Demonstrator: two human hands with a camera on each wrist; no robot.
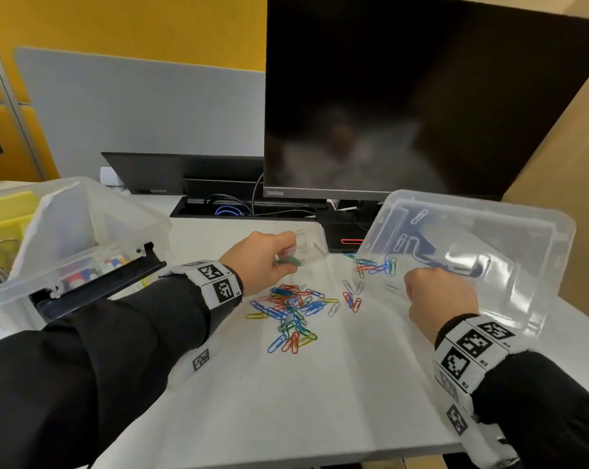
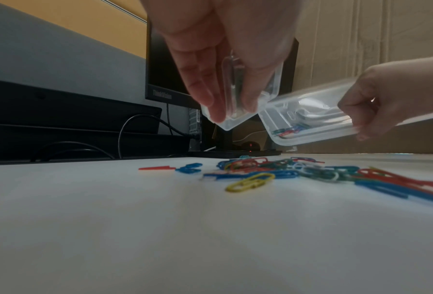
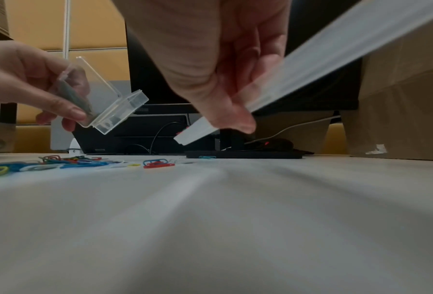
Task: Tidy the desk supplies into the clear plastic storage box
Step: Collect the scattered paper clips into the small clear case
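A heap of coloured paper clips (image 1: 293,309) lies on the white desk (image 1: 286,401), seen low in the wrist views too (image 2: 285,171) (image 3: 59,163). My left hand (image 1: 283,255) pinches a small clear case (image 1: 308,243) tilted just above the heap; the left wrist view shows fingers (image 2: 207,95) and thumb on the case (image 2: 258,93). My right hand (image 1: 421,289) grips the near edge of a large clear lid (image 1: 489,252), tipped down to the left, with several clips (image 1: 376,265) slid into its low corner. The clear storage box (image 1: 83,211) stands open at far left.
A dark monitor (image 1: 421,96) and its black stand base (image 1: 340,235) rise behind the hands. A cable slot (image 1: 239,209) and a black panel (image 1: 171,170) run along the back. A cardboard box (image 1: 573,214) walls the right side. The storage box holds coloured supplies (image 1: 93,269).
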